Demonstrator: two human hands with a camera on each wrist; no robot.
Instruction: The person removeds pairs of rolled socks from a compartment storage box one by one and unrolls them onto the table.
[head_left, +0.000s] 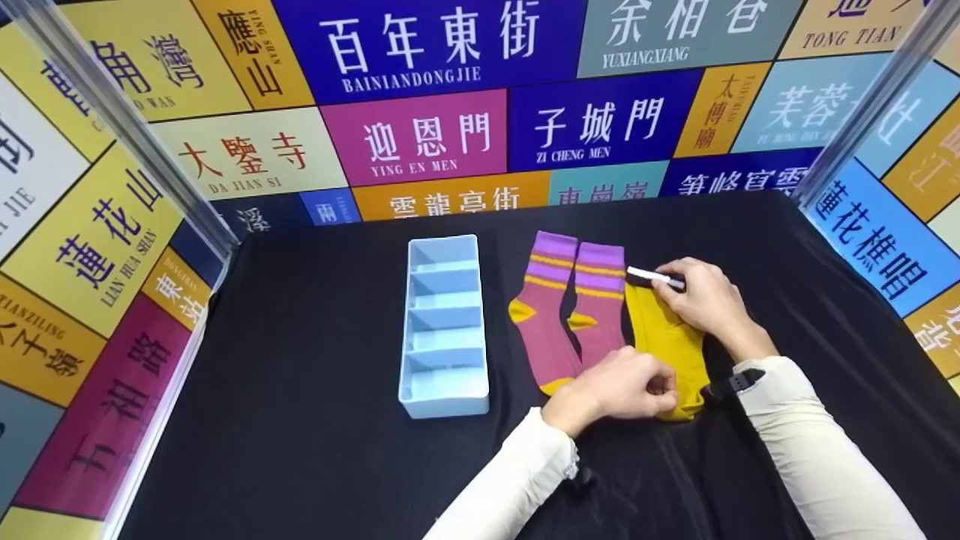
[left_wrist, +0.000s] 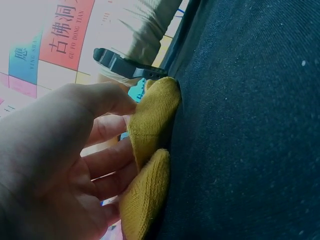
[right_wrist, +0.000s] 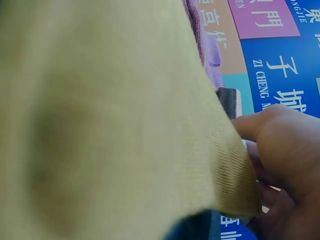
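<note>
A yellow sock (head_left: 664, 322) lies at the right of the black cloth, its foot end toward the person. At its far end, my right hand (head_left: 701, 294) pinches the cuff beside a black-and-white strip (head_left: 637, 275) whose kind is unclear. My left hand (head_left: 626, 382) pinches the near end with thumb and fingers. In the left wrist view, two yellow toe-like ends (left_wrist: 155, 115) show beside that hand (left_wrist: 75, 155). The right wrist view is largely filled by yellow knit (right_wrist: 125, 110), with the right hand (right_wrist: 285, 160) at its edge.
Two pink-and-purple striped socks (head_left: 551, 315) lie side by side, left of the yellow one; the left hand covers part of them. Farther left stands a light blue box (head_left: 444, 409) with several compartments. Printed panels (head_left: 420, 139) and clear posts (head_left: 135, 112) bound the table.
</note>
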